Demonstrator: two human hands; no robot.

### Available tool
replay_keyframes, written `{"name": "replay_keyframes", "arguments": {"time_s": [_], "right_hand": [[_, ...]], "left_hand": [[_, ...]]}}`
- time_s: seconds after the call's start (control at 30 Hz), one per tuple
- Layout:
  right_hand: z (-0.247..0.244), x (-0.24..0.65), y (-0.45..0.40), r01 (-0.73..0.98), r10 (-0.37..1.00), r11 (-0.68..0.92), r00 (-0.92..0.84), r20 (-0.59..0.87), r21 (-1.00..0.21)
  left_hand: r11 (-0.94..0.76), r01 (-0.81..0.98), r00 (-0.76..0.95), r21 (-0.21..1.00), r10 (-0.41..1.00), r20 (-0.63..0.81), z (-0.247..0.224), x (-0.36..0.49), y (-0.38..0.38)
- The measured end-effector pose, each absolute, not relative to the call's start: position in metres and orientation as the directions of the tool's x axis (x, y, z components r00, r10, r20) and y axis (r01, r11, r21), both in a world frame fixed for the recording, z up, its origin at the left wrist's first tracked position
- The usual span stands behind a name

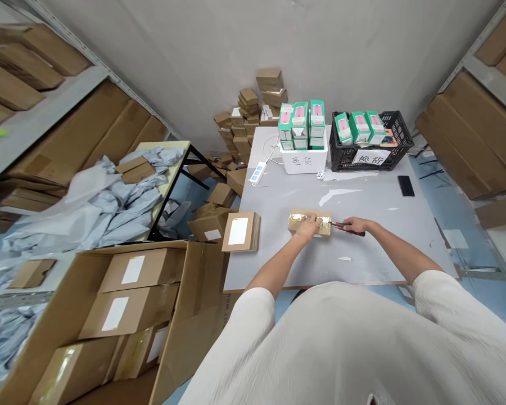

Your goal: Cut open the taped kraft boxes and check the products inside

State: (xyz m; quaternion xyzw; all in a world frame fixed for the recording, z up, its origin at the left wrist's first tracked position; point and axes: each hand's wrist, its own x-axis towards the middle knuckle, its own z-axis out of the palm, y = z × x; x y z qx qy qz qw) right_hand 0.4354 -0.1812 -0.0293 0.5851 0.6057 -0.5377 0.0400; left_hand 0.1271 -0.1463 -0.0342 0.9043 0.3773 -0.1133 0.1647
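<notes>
While the left hand lies on a gold-taped cardboard parcel in the middle of the grey table, the right hand holds a red-and-black hand tool with its tip at the parcel's right end. The left fingers are spread and pressing rather than gripping, while the right fingers curl round the handle; the tool's head is too small to make out. Working well here seems to mean keeping that flat pressure on so the parcel cannot slide, and leading the tool low and steady, away from the left fingers. Counted, there is one parcel, one tool, one phone, one power strip and one flat labelled carton at the table's left edge. One white tub holds at least six green-and-white boxes, one black crate holds three more green-and-white boxes, and one open carton on the floor holds about four parcels
</notes>
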Motion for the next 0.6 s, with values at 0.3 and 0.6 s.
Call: {"name": "replay_keyframes", "arguments": {"time_s": [0.3,0.6], "right_hand": [[-0.037,0.435,-0.205,0.671,0.635,-0.33,-0.363,-0.682,-0.664],[-0.017,0.446,-0.219,0.59,0.698,-0.476,-0.198,-0.688,-0.652]], "left_hand": [[-0.668,0.719,0.687,0.192,0.643,-0.338,-0.027,0.127,-0.146],[-0.571,0.754,0.65,0.323,0.72,-0.243,-0.026,0.126,-0.15]]}}
